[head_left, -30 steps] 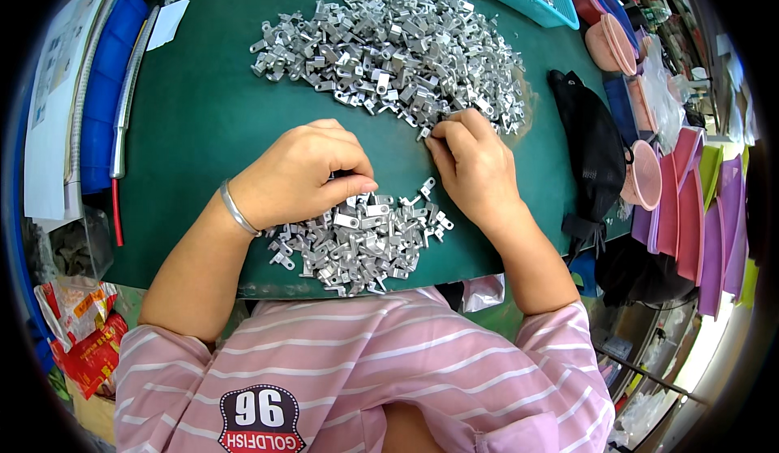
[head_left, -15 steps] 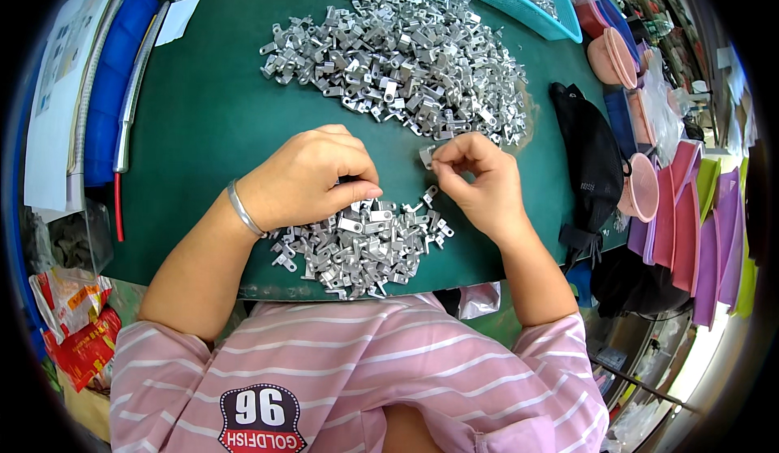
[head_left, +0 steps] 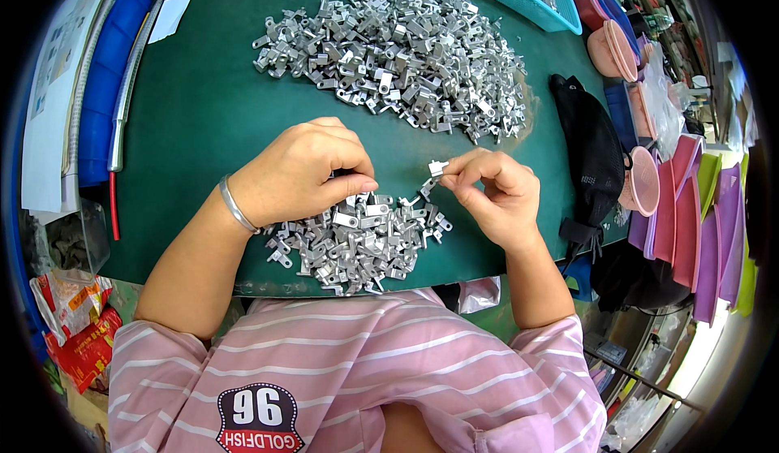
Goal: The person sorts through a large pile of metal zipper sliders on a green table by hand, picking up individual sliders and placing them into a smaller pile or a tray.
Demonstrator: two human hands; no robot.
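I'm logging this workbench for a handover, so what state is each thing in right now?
Left hand: curled, at the near pile; anything inside is hidden.
Right hand: pinching a metal bracket.
Metal bracket: held, its end sticking out.
Near pile: loose, jumbled, the smaller.
Far pile: loose, jumbled, the larger.
Turquoise basket: holding metal pieces, cut off by the frame.
Bracelet: worn.

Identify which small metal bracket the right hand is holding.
The bracket pinched in the fingers of the right hand, between the near pile and far pile. It is gripped singly; those in the piles lie heaped together.
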